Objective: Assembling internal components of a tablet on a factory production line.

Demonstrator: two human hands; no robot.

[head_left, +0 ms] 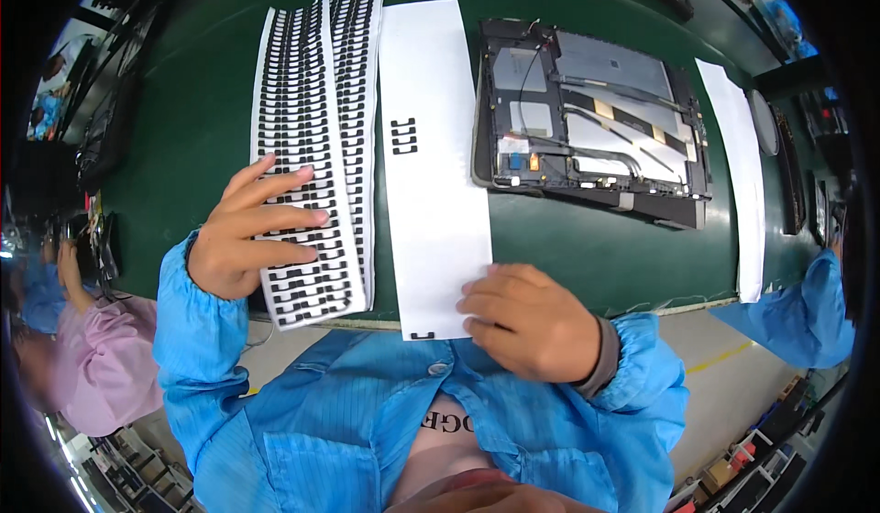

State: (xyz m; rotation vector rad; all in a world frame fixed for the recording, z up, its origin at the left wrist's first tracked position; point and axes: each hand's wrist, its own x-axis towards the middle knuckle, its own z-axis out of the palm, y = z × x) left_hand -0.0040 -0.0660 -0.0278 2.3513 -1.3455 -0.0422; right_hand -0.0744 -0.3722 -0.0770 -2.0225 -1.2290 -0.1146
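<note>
My left hand lies with fingers spread over a long sheet of black die-cut stickers. A second sticker sheet lies partly beneath it, to the right. Beside them is a white paper strip, its near end reaching past the table's front edge. Several small black bracket-shaped stickers are on its upper part, and one black sticker is at its near end. My right hand has its fingers curled together at the strip's lower right edge, closed on the paper; its thumb is mostly hidden.
A stack of dark device panels with cables and metal plates stands right of the strip. Farther right lie another white strip and a round grey object. The green table bears everything. Other people sit at both sides, one in a pink sleeve.
</note>
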